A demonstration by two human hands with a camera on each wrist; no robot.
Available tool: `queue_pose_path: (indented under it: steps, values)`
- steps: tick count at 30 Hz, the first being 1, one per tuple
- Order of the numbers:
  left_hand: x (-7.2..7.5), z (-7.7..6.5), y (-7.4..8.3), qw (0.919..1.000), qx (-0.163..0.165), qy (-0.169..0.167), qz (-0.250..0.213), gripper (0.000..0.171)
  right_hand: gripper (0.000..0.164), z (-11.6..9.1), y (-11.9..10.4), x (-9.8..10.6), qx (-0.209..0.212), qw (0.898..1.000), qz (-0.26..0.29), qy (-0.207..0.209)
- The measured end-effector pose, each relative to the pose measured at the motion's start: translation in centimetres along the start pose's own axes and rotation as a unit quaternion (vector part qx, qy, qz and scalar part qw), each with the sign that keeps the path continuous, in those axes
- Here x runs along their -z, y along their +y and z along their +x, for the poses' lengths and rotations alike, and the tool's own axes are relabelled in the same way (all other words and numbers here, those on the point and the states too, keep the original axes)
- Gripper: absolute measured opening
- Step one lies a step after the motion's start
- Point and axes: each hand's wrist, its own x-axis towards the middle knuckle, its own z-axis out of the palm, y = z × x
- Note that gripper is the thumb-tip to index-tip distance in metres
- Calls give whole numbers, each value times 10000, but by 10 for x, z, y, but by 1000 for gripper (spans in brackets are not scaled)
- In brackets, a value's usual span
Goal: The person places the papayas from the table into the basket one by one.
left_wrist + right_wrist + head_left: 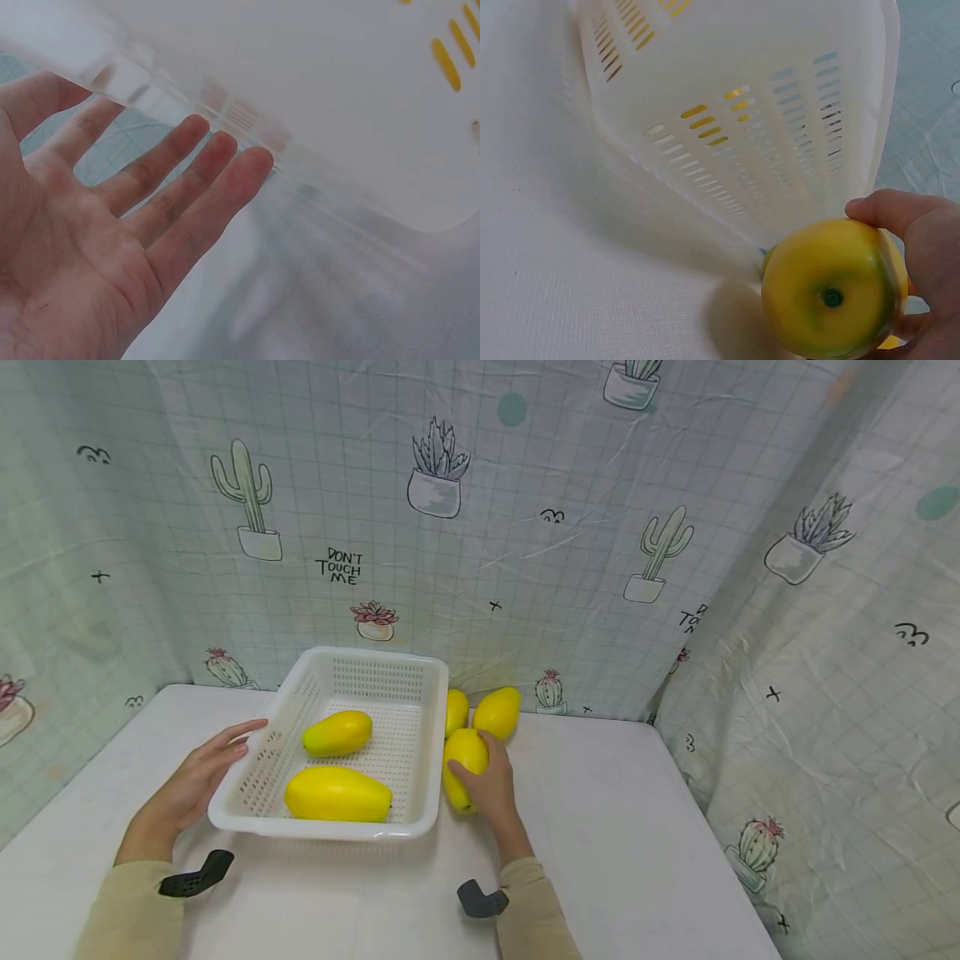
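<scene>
A white slotted plastic basket (401,731) stands on the table, holding a large yellow papaya (337,795) near its front and a smaller yellow-green papaya (339,733) behind it. Against the basket's left side, my left hand (197,781) rests with fingers extended; in the left wrist view those fingers (202,199) touch the outer wall. Just outside the right wall, my right hand (497,787) grips a yellow papaya (465,756) between thumb and fingers. In the right wrist view that papaya's greenish stem end (832,298) faces the camera.
Two more yellow fruits lie behind the gripped papaya: one (498,712) to the right, another (456,710) partly hidden by the basket. A white cloth (615,827) covers the table, and a cactus-print curtain (480,543) hangs behind and at the sides.
</scene>
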Motion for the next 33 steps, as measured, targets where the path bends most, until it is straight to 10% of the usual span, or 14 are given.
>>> queue_pose_path:
  steps: [33]
  values:
    - [-1,0,3,9997,-48,-127,-224,47,69,0,-6,5,146,9997,175,91]
